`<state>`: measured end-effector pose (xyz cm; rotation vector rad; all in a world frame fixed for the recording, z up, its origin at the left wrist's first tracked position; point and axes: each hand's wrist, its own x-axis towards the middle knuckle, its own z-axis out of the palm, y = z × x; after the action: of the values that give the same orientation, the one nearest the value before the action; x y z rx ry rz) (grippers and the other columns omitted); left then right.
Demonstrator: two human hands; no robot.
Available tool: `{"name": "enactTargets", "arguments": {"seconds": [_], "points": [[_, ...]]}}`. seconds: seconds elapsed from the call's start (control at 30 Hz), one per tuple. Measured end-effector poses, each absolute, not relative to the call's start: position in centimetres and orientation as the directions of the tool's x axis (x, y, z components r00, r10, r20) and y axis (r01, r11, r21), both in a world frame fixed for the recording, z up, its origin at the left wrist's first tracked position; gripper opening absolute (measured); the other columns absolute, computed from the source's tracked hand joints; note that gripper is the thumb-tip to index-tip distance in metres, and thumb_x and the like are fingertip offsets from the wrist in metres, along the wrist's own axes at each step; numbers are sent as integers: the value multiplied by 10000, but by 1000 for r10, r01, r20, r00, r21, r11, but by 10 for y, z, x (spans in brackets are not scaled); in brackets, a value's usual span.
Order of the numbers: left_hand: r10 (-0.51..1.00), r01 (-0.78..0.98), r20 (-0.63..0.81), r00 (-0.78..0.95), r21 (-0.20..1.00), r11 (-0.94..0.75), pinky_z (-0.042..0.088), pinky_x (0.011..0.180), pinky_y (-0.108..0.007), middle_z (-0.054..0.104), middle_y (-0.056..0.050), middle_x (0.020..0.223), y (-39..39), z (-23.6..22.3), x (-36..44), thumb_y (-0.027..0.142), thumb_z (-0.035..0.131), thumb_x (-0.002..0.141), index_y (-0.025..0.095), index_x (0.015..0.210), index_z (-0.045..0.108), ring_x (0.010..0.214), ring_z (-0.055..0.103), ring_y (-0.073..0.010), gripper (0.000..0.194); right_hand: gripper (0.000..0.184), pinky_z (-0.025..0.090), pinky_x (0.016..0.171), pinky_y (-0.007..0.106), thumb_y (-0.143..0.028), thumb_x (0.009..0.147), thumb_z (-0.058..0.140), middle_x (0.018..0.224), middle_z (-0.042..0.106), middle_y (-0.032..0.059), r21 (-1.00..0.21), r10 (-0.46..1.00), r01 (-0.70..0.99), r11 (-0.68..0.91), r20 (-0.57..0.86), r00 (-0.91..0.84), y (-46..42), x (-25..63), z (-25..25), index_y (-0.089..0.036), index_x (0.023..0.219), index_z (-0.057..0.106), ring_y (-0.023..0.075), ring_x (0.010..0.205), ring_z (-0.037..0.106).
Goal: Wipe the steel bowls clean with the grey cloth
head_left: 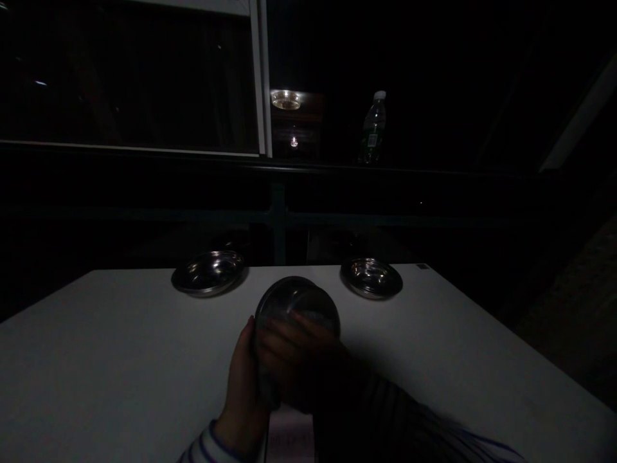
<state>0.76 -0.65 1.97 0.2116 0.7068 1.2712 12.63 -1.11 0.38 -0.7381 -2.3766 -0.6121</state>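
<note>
A round metal bowl (284,292) is tilted up over the near middle of the table. My left hand (241,379) grips its left side, with the thumb along the rim. Motion blurs my right hand (299,360), which lies across the bowl's inside. Under and beside its fingers shows a greyish, soft-looking cloth (270,391), mostly hidden and dim. Two more shiny metal bowls stand on the table beyond my hands: a wider bowl (209,273) at the left and a smaller bowl (371,278) at the right.
The white table (130,360) has its far edge just behind the bowls. A pinkish paper with blurred print (290,437) lies below my hands. Beyond the table, a plastic bottle (373,132) stands by a dark window with a white frame (263,77). The light is very low.
</note>
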Motion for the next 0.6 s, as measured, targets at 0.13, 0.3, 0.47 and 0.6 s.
{"name": "enactTargets", "arguments": {"seconds": [0.13,0.3,0.47,0.6], "points": [[926,-831,-376,1,515,210,467,477,-171,655,7,597,-6,18,8,239,500,819,152,726,654,478,576,-85,200,306,331,1030,418,-311,857,453,1183,596,79,48,485,678,733,662,-571,5,118,42,-148,1073,597,231,1146,475],[942,-830,-333,38,515,215,515,571,-238,645,3,582,-5,21,8,230,534,783,149,701,644,543,605,-125,159,358,388,1014,356,-243,900,330,1207,590,95,-381,693,657,651,651,-310,19,156,56,-139,1147,568,182,1153,507],[934,-823,-344,98,499,270,529,621,-284,690,-34,665,-6,28,10,307,557,778,159,788,663,652,650,-187,182,476,387,1029,422,-274,917,307,1398,400,122,-438,658,637,635,739,-148,0,172,3,-155,1378,297,215,1298,360],[941,-827,-335,50,514,227,506,540,-224,683,-12,633,-6,28,10,272,534,799,178,796,661,567,626,-147,158,462,337,1033,512,-281,886,433,1343,458,149,-34,442,823,567,856,-269,-20,147,-28,-140,1321,371,274,1348,244]]}}
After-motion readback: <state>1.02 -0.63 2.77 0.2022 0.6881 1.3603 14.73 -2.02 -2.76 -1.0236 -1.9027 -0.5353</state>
